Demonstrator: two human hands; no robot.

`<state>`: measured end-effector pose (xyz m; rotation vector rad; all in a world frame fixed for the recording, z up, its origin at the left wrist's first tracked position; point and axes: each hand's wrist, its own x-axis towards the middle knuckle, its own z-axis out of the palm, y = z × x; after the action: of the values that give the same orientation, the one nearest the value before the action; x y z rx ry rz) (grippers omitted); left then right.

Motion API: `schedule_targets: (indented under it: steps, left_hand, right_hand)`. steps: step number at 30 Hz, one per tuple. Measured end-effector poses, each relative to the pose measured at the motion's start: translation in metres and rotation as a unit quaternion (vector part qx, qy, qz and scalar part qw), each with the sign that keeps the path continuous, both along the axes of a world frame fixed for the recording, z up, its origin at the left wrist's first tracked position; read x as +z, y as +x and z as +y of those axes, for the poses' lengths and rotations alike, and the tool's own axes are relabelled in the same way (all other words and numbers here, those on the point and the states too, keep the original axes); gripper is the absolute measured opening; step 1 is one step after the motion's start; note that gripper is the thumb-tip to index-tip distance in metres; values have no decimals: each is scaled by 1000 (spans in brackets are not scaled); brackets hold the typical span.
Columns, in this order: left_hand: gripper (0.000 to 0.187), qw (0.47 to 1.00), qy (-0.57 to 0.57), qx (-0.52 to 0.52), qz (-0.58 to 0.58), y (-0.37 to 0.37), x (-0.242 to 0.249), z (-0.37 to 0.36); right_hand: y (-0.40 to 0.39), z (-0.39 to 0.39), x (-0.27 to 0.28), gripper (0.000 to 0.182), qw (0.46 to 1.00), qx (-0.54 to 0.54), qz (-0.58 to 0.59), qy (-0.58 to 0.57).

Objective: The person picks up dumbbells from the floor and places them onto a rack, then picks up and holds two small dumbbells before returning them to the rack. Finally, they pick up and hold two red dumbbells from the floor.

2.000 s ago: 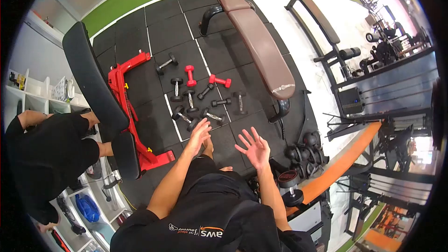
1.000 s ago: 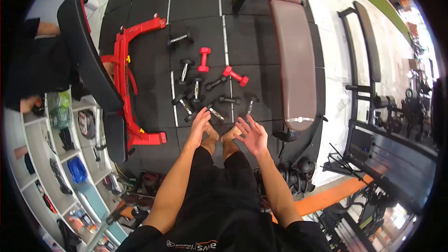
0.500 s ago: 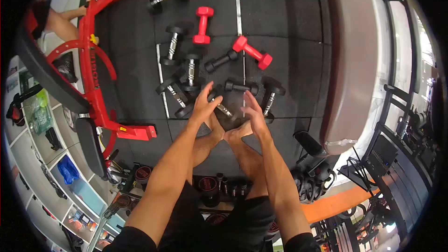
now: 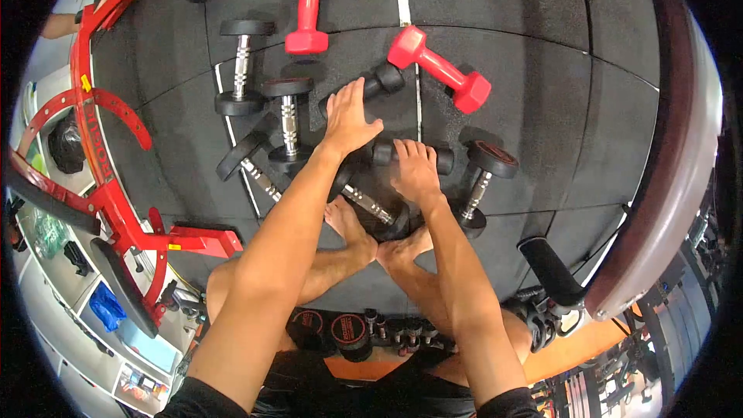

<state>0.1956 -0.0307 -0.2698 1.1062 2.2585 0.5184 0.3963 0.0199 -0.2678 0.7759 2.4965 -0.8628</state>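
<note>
My left hand (image 4: 350,120) reaches over the near end of a small black dumbbell (image 4: 381,83), fingers stretched out and thumb apart. To its right, my right hand (image 4: 418,172) has its fingertips over the handle of a second black dumbbell (image 4: 443,159), fingers loosely extended. Just below my hands lies a chrome-handled dumbbell (image 4: 370,205), near my bare feet. Another chrome-handled dumbbell (image 4: 289,120) sits left of my left hand, and one more (image 4: 478,192) lies right of my right hand. Beyond the black pair rests a red dumbbell (image 4: 441,70).
A second red dumbbell (image 4: 308,9) lies farther off on the black mat floor (image 4: 518,0). A red machine frame (image 4: 104,159) stands at left, with a person's arm (image 4: 60,25) behind it. A padded bench (image 4: 665,186) runs along the right. Behind my feet are more weights (image 4: 350,333).
Both hands have moved forward and down to the two black dumbbells. My view has come lower and closer to the floor, and my knees are bent wider.
</note>
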Motion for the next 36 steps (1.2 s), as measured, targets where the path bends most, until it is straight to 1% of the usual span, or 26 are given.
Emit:
schedule_targets:
  steps: [2,3,6,7,9,10,12,13,14,15,16,19,22,23,26,27,30,32,35,36]
  left_hand:
    - [88,999,-26,-26,25,-3,-12,11]
    - [84,1000,-26,-12,0,-4,-15,19]
    - [77,989,-145,-5,0,-8,-19,39]
    - [74,989,-145,-9,5,-11,-25,40]
    - [69,989,-144,-14,16,-18,-38,44]
    - [66,990,-136,-22,19,-21,-43,46]
    - [61,992,-121,-39,26,-26,-49,48]
    - [48,994,-74,-30,68,-25,-51,48]
    - [51,991,-117,-26,50,-23,-52,48]
    - [54,987,-159,-20,32,-24,-38,59]
    - [56,980,-199,-12,16,-25,-32,67]
    - [35,979,-200,0,23,-24,-36,68]
    - [35,974,-223,4,25,-23,-39,69]
    - [34,977,-208,-2,45,-22,-40,66]
    - [44,974,-224,-16,32,-25,-47,66]
    - [44,974,-223,-17,32,-25,-46,65]
    - [44,976,-214,-17,39,-26,-44,69]
    - [44,976,-212,-15,42,-24,-43,66]
    - [47,974,-227,-15,15,-26,-37,69]
    - [43,973,-230,-14,14,-22,-35,67]
  right_hand:
    - [-7,4,-6,68,998,35,-31,28]
    - [-9,5,-10,64,997,52,-48,43]
    - [-15,11,-24,55,991,100,-66,54]
    - [-14,13,-27,51,989,121,-53,64]
    - [-14,18,-35,47,993,101,-64,0]
    - [-13,20,-38,45,993,90,-70,-33]
    - [-13,25,-46,48,991,107,-64,-41]
    - [-15,27,-47,49,990,110,-69,-53]
    - [-16,26,-46,50,988,113,-75,-66]
    - [-16,28,-46,52,991,110,-54,-59]
    - [-20,33,-44,50,990,110,-57,-62]
    - [-25,39,-41,45,989,107,-65,-75]
    - [-28,38,-46,45,989,101,-70,-81]
    - [-26,36,-46,46,988,105,-73,-82]
    - [-29,42,-46,47,985,111,-86,-97]
    - [-30,43,-44,47,984,111,-91,-104]
    - [-30,45,-43,40,986,100,-85,-104]
    - [-28,42,-47,41,988,92,-81,-99]
    - [-30,43,-45,44,987,87,-85,-104]
    - [-29,45,-40,46,987,84,-89,-107]
